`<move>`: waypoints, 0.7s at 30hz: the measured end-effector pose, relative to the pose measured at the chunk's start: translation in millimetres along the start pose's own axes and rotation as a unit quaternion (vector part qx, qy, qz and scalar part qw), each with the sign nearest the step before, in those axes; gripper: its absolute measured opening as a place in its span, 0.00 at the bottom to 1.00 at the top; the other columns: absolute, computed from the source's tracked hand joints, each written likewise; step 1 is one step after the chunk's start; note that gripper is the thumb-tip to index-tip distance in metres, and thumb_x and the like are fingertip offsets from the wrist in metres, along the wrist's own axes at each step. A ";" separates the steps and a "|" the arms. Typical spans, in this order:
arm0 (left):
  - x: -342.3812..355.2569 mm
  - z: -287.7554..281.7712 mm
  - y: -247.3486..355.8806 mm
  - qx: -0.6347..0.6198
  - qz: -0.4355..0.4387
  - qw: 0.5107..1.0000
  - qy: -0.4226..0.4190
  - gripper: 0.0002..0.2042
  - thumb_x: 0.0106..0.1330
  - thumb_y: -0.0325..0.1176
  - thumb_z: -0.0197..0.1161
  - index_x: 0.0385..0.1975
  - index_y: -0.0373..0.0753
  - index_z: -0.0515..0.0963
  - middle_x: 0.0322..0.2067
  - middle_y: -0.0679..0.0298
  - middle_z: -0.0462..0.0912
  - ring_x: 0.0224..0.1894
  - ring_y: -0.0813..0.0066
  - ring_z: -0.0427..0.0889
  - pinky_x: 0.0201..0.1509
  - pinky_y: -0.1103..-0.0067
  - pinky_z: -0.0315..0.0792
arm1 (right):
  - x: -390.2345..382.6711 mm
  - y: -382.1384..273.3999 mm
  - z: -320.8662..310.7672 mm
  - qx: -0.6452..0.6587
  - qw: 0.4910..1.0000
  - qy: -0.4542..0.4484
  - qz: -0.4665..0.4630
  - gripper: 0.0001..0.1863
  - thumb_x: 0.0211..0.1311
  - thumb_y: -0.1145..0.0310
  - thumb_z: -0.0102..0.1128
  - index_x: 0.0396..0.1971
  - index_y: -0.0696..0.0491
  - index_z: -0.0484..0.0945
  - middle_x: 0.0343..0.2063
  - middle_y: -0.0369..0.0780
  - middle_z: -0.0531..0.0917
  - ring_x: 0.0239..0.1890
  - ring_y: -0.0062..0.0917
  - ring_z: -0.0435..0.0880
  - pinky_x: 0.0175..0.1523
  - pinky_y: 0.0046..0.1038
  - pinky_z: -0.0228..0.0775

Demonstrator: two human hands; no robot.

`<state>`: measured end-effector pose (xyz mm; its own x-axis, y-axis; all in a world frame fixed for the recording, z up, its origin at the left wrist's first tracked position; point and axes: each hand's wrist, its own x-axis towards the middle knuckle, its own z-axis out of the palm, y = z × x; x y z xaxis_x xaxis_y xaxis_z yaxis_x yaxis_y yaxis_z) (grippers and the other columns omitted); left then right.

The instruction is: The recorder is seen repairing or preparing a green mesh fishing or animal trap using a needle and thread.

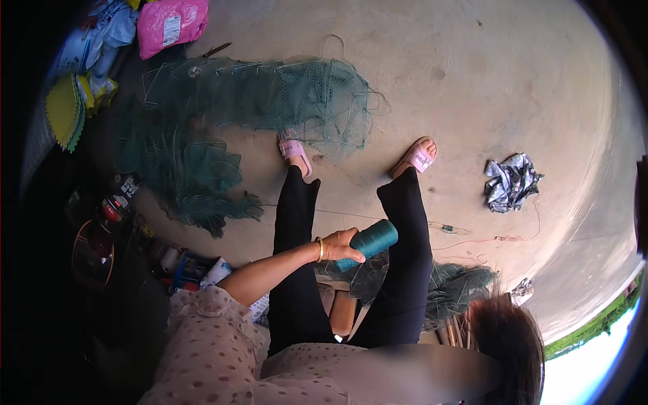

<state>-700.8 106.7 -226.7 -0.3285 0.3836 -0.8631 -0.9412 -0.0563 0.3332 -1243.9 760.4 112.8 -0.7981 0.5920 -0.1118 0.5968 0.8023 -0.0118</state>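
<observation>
Between your legs (408,233) | left grip (341,246): you're clasping green spool (375,241), ideally holding steady | right grip: unseen, can't tell

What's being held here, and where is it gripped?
A green thread spool, held by the left hand around its side, nearer its lower-left end.

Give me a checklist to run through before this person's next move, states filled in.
1. Left hand gripping the green spool: ok.
2. Right hand ready: cannot tell, out of view.
3. Spool's loose end found: cannot tell, too small to make out.
4. Left slipper well away from the green net: not ok, the net lies right by it.
5. Patterned cloth away from the feet: ok, off to the right.
</observation>
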 end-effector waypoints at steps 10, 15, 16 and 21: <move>-43.8 63.0 79.8 -0.211 0.155 0.939 0.222 0.40 0.44 0.54 0.71 0.53 0.32 0.67 0.41 0.50 0.78 0.45 0.59 0.80 0.53 0.70 0.72 | -295.0 -224.0 319.1 0.044 0.804 -0.574 -0.149 0.04 0.66 0.69 0.58 0.30 0.50 0.78 0.12 0.23 0.64 0.10 0.05 0.55 0.14 0.17 0.42; -27.5 72.8 71.8 -0.193 0.249 0.915 0.253 0.39 0.46 0.51 0.72 0.53 0.33 0.66 0.41 0.51 0.80 0.44 0.60 0.82 0.52 0.71 0.73 | -468.3 -302.4 471.0 0.041 0.683 -0.657 -0.318 0.16 0.62 0.61 0.64 0.39 0.59 0.81 0.24 0.37 0.81 0.26 0.17 0.76 0.32 0.22 0.66; -24.5 73.8 64.1 -0.165 0.271 0.913 0.257 0.38 0.47 0.50 0.72 0.53 0.33 0.66 0.40 0.51 0.81 0.43 0.60 0.84 0.51 0.71 0.75 | -503.1 -314.9 497.4 0.045 0.669 -0.650 -0.358 0.24 0.60 0.54 0.65 0.42 0.62 0.81 0.32 0.47 0.85 0.36 0.28 0.83 0.43 0.28 0.72; -10.6 95.6 22.1 -0.269 0.271 0.898 0.219 0.39 0.47 0.45 0.74 0.56 0.32 0.64 0.43 0.55 0.77 0.45 0.65 0.79 0.55 0.73 0.71 | -637.7 -358.7 576.4 -0.163 0.614 -0.594 -0.493 0.35 0.49 0.40 0.68 0.38 0.62 0.83 0.40 0.55 0.84 0.47 0.45 0.83 0.53 0.37 0.74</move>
<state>-710.5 189.5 -173.9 -0.6389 -0.2262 -0.7353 -0.4978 -0.6072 0.6193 -901.2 51.3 -384.4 -0.0178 -0.5132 -0.8581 -0.3313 0.8127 -0.4793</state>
